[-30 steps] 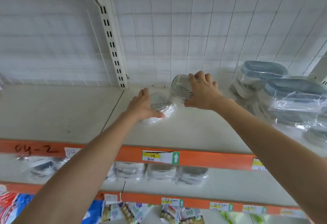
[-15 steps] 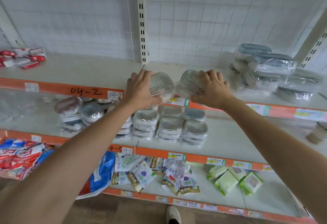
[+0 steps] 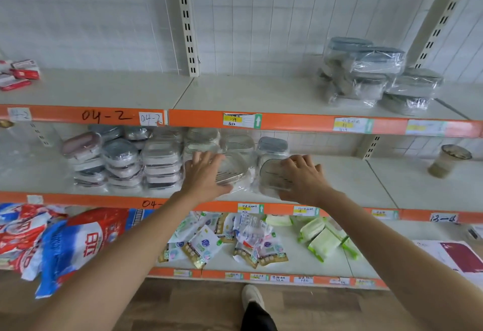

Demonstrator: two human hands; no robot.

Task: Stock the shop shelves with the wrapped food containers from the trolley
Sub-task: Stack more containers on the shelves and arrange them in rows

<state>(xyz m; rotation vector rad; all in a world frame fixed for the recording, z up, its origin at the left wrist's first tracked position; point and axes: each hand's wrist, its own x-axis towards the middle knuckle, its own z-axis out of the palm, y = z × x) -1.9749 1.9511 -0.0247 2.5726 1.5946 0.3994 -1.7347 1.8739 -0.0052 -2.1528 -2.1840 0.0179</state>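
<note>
While both hands reach to the middle shelf (image 3: 352,187), stocking appears well under way but unfinished, judged from how things lie. Left hand (image 3: 206,174), fingers spread and fairly straight, presses against the left wrapped container (image 3: 234,171); right hand (image 3: 303,176), fingers curled over the top, grips the right wrapped container (image 3: 271,176). Both containers sit at the near edge of the middle shelf, just right of the stocked stacks (image 3: 125,160), so two are being placed. Those stacks form roughly three near columns at left, with about three more containers behind the hands; an exact count cannot be told through the wrap. On the upper shelf (image 3: 235,95), far right, a pile of larger wrapped containers (image 3: 376,74) holds about six. Bare shelf lies to the right of the hands. No trolley is in view, so what remains to stock cannot be told.
</note>
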